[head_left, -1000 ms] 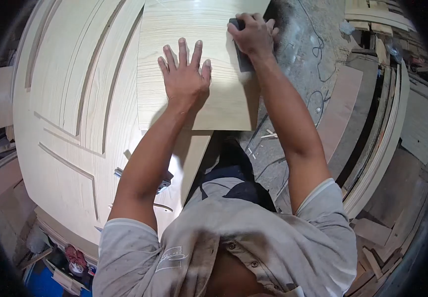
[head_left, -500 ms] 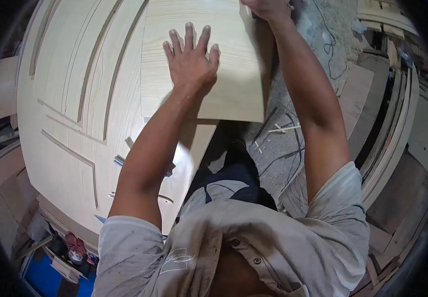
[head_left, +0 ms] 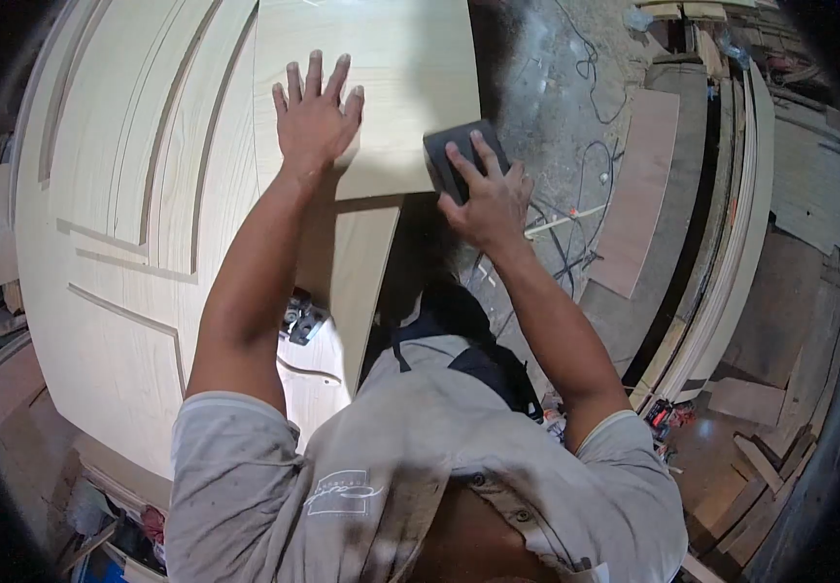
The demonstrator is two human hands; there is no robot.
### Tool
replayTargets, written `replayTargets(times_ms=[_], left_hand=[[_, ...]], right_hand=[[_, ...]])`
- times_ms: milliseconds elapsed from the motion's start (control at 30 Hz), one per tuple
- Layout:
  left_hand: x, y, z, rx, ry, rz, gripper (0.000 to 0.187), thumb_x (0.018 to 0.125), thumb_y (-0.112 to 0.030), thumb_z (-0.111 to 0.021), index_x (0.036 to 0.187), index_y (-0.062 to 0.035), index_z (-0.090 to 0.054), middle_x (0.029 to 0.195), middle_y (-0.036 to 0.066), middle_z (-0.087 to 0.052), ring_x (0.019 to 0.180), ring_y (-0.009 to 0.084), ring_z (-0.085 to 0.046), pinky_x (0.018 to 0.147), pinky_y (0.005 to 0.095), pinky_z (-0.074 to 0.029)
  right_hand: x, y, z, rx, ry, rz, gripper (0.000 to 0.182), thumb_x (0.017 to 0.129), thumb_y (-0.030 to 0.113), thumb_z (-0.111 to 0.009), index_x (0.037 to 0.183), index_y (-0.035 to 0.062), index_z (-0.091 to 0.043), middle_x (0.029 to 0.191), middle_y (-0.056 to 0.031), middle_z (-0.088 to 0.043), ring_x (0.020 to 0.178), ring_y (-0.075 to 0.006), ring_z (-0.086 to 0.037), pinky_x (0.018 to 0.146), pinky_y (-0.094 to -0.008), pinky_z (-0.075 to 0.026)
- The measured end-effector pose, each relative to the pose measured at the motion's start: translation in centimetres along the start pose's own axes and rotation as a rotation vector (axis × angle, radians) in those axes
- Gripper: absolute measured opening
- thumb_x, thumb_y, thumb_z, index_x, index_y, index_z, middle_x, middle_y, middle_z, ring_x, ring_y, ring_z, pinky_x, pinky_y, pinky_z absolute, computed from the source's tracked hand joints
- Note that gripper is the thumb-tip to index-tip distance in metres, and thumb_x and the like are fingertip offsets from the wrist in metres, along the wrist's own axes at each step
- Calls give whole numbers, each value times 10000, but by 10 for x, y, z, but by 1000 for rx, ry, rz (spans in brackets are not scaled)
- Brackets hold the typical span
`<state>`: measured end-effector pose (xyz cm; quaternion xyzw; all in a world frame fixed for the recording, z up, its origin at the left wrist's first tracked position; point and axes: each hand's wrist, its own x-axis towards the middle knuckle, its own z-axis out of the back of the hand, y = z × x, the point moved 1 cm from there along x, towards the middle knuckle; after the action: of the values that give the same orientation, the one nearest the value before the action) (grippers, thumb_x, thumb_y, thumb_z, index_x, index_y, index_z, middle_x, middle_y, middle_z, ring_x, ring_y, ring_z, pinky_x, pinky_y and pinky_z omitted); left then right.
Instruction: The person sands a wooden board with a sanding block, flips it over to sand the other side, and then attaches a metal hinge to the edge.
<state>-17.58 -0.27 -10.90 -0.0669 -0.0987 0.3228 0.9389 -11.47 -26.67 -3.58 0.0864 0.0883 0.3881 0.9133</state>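
A pale wooden board (head_left: 391,87) lies on a larger panelled wooden door (head_left: 128,316), its right edge reaching past the door. My left hand (head_left: 315,124) rests flat on the board with fingers spread. Close to the board's near right corner, my right hand (head_left: 493,199) grips a dark grey sanding block (head_left: 436,154). The block sits tilted at the board's edge, with fingers across its top and part of it hidden under them. A small black and silver metal tool (head_left: 301,319) lies on the door beside my left forearm.
Right of the board is a dusty concrete floor (head_left: 536,97) with a dark cable (head_left: 587,63) and thin wood offcuts (head_left: 565,222). Stacked long boards (head_left: 731,243) and a reddish plywood strip (head_left: 638,189) lie farther right. My body stands close to the door's near edge.
My right hand has come back from the board's far right edge to its near right corner, bringing the sanding block into view. My left hand remains flat on the board.
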Motion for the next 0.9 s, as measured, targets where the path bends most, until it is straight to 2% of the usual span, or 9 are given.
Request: replayTargets(times_ms=[100, 233, 467, 533, 600, 667, 733, 800, 900], left_hand=[[-1, -1, 4, 42, 38, -30, 610, 1042, -542, -332, 1605, -309, -297, 1686, 108, -208, 1553, 411, -121, 1252, 578, -76], [-5, -7, 17, -12, 24, -26, 599, 1051, -486, -355, 1605, -264, -306, 1683, 130, -204, 1554, 405, -121, 1259, 558, -61], [-2, -11, 22, -36, 67, 27, 577, 1055, -476, -354, 1593, -269, -331, 1682, 110, -214, 1555, 393, -125, 1265, 549, -83], [0, -8, 20, -34, 78, 39, 576, 1056, -479, -349, 1594, -272, -328, 1684, 95, -213, 1556, 383, -127, 1267, 544, -84], [-3, -10, 21, -23, 53, 28, 577, 1056, -487, -345, 1593, -277, -331, 1683, 88, -222, 1557, 376, -127, 1267, 540, -90], [-7, -9, 15, -29, 29, 4, 571, 1056, -486, -343, 1590, -282, -340, 1679, 93, -233, 1553, 381, -147, 1264, 544, -97], [-6, -6, 10, 44, -37, -7, 569, 1052, -502, -343, 1587, -310, -340, 1677, 85, -245, 1547, 383, -173, 1263, 543, -102], [-3, 1, -1, 6, -21, -15, 571, 1048, -526, -333, 1586, -335, -334, 1678, 70, -245, 1543, 385, -188, 1262, 547, -105], [-1, 3, -7, 26, -60, -16, 582, 1037, -541, -335, 1585, -344, -335, 1676, 69, -255, 1542, 389, -191, 1254, 561, -117]], right_hand=[[71, 1, 1, -37, -43, -58, 701, 761, 424, -737, 1433, 299, -584, 1596, -76, -405, 1295, -541, -415, 1077, -706, -288], [157, -5, -1, -45, -126, -17, 708, 769, 462, -725, 1445, 318, -568, 1599, -62, -398, 1354, -549, -372, 1096, -714, -271], [316, -12, 8, -124, -190, 39, 701, 809, 524, -695, 1467, 348, -533, 1609, -75, -373, 1417, -517, -336, 1124, -715, -253], [330, 16, 38, -70, -98, -76, 694, 813, 436, -706, 1466, 276, -535, 1565, -84, -408, 1415, -472, -366, 1122, -671, -328], [335, 17, 41, -56, -89, -56, 677, 816, 430, -694, 1457, 270, -546, 1557, -89, -420, 1406, -474, -379, 1126, -664, -325], [310, 6, 32, -51, -84, -56, 661, 819, 424, -682, 1449, 265, -557, 1550, -95, -433, 1398, -475, -392, 1129, -656, -322], [259, -5, 0, -113, -214, 75, 616, 795, 496, -687, 1391, 359, -614, 1544, -42, -476, 1327, -467, -459, 1055, -677, -348], [156, -6, -29, -27, -273, 146, 691, 799, 478, -715, 1454, 336, -544, 1596, -73, -393, 1353, -563, -377, 1088, -727, -294], [5, 28, -24, -12, -93, 32, 683, 755, 415, -766, 1409, 323, -593, 1582, -58, -420, 1285, -558, -423, 1045, -717, -330]])
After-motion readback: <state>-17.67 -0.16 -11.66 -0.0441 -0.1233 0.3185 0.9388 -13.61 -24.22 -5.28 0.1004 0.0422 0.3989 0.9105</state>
